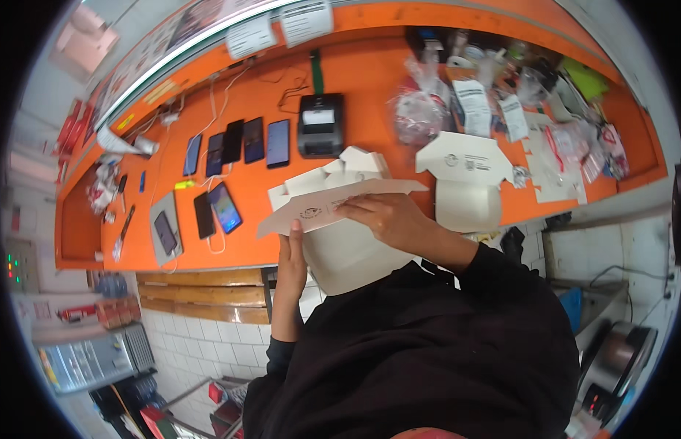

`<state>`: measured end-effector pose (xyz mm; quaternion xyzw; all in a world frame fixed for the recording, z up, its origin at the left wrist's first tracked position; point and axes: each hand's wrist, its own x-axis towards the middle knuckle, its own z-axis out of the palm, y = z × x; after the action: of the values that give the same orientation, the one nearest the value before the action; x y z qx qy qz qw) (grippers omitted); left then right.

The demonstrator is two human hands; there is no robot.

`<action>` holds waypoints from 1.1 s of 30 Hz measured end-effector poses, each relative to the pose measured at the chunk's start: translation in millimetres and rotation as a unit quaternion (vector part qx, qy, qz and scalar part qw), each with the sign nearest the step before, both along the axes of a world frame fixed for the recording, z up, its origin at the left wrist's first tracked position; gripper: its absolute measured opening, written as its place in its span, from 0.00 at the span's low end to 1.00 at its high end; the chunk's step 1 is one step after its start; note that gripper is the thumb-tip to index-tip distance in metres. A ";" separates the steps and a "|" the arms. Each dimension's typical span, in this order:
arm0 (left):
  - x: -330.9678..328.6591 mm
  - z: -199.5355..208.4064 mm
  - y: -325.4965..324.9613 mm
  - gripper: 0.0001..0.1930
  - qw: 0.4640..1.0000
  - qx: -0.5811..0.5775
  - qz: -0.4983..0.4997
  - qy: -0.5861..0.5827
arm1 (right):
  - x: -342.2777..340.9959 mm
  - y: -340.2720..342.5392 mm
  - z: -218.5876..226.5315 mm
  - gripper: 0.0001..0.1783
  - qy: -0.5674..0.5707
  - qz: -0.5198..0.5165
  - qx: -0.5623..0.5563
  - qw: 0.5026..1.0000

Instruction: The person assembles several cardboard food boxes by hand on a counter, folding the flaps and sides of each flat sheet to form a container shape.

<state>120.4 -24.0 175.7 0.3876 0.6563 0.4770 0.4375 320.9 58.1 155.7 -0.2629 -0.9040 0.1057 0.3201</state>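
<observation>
A white cardboard takeaway box is tilted up against my front at the counter's near edge. Its printed lid flap is folded partway up. My left hand grips the flap's left part, thumb upright on it; its other fingers are largely hidden. My right hand is closed on the flap from the right, fingertips pressed at its middle. Just beyond stand white folded cartons, partly covered by the flap. To the right, a second takeaway box sits with its lid raised.
The orange counter carries several phones with cables at left and a black receipt printer at the back. Tied plastic bags and paper slips crowd the right. A grey tablet-like slab lies near the left front.
</observation>
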 end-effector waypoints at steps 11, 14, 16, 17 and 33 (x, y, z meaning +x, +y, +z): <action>123.4 -47.7 46.6 0.29 0.928 0.150 -0.335 -0.064 | 196.7 -4.7 2.9 0.32 0.182 -0.534 -0.317 0.762; 156.0 -81.2 68.9 0.23 0.791 0.275 -0.473 0.275 | 245.8 -3.8 -57.4 0.28 0.129 -0.536 -0.350 0.757; 166.2 -106.2 68.0 0.22 0.682 0.329 -0.493 0.429 | 263.1 -7.3 -99.7 0.29 0.039 -0.526 -0.231 0.818; 170.5 -115.9 68.0 0.22 0.615 0.354 -0.497 0.499 | 272.1 -11.7 -124.5 0.30 -0.006 -0.518 -0.170 0.839; 194.7 -179.6 63.4 0.17 0.663 0.367 -0.414 0.505 | 213.9 -31.6 -111.5 0.26 0.008 -0.531 -0.088 0.842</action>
<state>315.1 39.4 -3.9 0.9299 0.3201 0.1805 0.0135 534.8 26.5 44.3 -0.7294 -0.6099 0.0010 0.3100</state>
